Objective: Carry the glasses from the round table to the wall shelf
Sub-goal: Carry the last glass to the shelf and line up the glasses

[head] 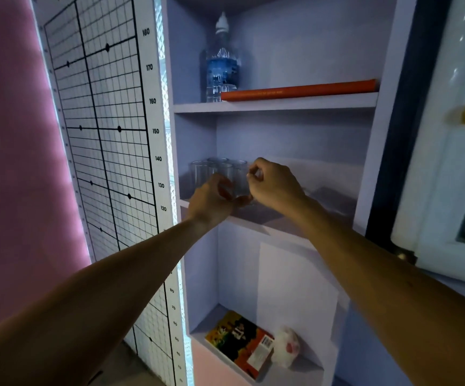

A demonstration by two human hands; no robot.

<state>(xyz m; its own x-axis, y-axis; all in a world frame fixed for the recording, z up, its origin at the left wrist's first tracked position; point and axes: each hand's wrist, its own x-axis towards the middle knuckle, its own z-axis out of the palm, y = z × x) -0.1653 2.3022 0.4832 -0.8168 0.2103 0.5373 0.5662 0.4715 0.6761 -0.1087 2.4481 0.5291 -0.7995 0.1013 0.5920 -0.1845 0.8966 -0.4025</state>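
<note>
Glasses (220, 175) stand close together at the left end of the middle board of the wall shelf (278, 227), tucked into the corner — maybe so more can fit beside them. Our left hand (212, 203) and right hand (274, 185) both reach in at the nearest glass (238, 185). It sits near the front edge. We think we are setting it down softly so it does not bump the others. Our left fingers (227, 190) curl around its side; the right fingers (253, 174) pinch near its rim — we cannot tell if they really squeeze it.
</note>
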